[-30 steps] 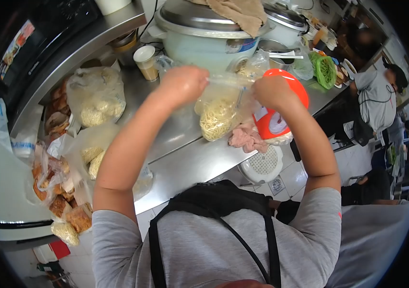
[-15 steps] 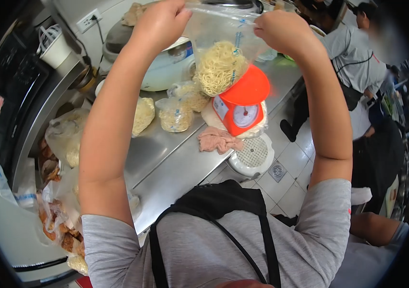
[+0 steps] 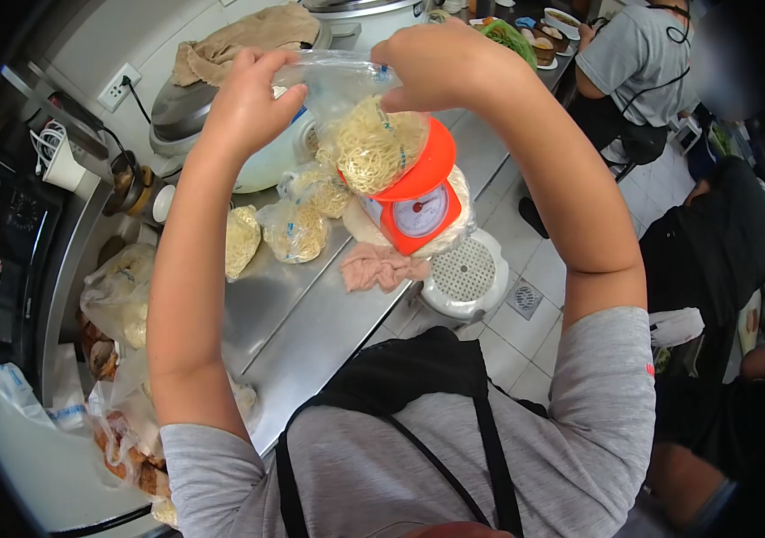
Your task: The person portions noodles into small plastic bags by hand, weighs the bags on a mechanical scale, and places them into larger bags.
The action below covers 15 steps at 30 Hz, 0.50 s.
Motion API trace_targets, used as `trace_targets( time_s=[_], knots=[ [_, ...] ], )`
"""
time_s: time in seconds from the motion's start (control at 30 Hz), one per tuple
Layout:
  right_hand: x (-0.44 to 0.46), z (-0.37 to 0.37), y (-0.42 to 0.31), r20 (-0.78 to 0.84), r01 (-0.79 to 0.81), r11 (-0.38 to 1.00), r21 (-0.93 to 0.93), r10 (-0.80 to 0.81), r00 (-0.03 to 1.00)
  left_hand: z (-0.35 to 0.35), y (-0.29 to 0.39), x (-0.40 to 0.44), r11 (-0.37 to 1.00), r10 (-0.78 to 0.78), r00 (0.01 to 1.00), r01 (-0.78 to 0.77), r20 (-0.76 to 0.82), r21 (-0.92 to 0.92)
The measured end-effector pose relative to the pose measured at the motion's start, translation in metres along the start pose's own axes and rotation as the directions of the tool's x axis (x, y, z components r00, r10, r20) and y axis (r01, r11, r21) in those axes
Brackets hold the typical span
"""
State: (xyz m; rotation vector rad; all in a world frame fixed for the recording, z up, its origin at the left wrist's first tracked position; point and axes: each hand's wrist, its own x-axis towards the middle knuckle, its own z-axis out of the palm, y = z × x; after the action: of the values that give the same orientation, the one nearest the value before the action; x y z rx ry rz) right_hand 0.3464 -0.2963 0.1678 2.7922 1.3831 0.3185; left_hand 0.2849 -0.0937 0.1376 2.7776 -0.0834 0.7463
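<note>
A clear plastic bag of noodles [image 3: 377,152] sits at the orange tray [image 3: 432,166] of a kitchen scale [image 3: 418,213], leaning over the tray's left side. My left hand [image 3: 250,103] is at the left of the bag's mouth, thumb and fingers curled around the film. On the other side, my right hand [image 3: 441,67] grips the top edge, its fingertips partly hidden. Just left of the scale are knotted bags of noodles [image 3: 295,231]. A pink cloth [image 3: 382,267] lies in front of the scale, on the steel counter.
A white perforated stool [image 3: 463,273] stands on the tiled floor. Behind my hands is a large lidded pot [image 3: 187,112] with a brown cloth [image 3: 248,38]. Bagged food [image 3: 127,444] lies at the left. A co-worker [image 3: 638,67] in grey stands at upper right.
The bag of noodles has come down against the scale's tray, and its top has slackened. My hands have moved lower and closer in around its mouth. The view has shifted slightly.
</note>
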Motion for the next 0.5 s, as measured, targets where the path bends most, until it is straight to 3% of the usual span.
trace_targets(
  time_s=[0.07, 0.27, 0.37, 0.5],
  knots=[
    [0.003, -0.004, -0.004, -0.004, 0.023, 0.999, 0.035, -0.023, 1.000, 0.001, 0.003, -0.001, 0.999, 0.034, 0.999, -0.034, -0.013, 0.038],
    [0.032, -0.002, -0.003, -0.237, 0.105, 0.982, 0.154, -0.067, 0.969, 0.004, 0.008, -0.001, 0.984, 0.102, 0.993, -0.091, -0.065, 0.150],
    [0.057, 0.010, 0.004, -0.316, 0.177, 0.980, 0.088, -0.142, 0.938, 0.005, 0.016, -0.003, 0.988, 0.106, 0.992, -0.098, -0.070, 0.119],
    [0.078, 0.022, 0.001, -0.205, 0.171, 0.980, 0.101, -0.148, 0.968, 0.006, 0.018, -0.006, 0.989, 0.132, 0.987, -0.124, -0.095, 0.085]
  ],
)
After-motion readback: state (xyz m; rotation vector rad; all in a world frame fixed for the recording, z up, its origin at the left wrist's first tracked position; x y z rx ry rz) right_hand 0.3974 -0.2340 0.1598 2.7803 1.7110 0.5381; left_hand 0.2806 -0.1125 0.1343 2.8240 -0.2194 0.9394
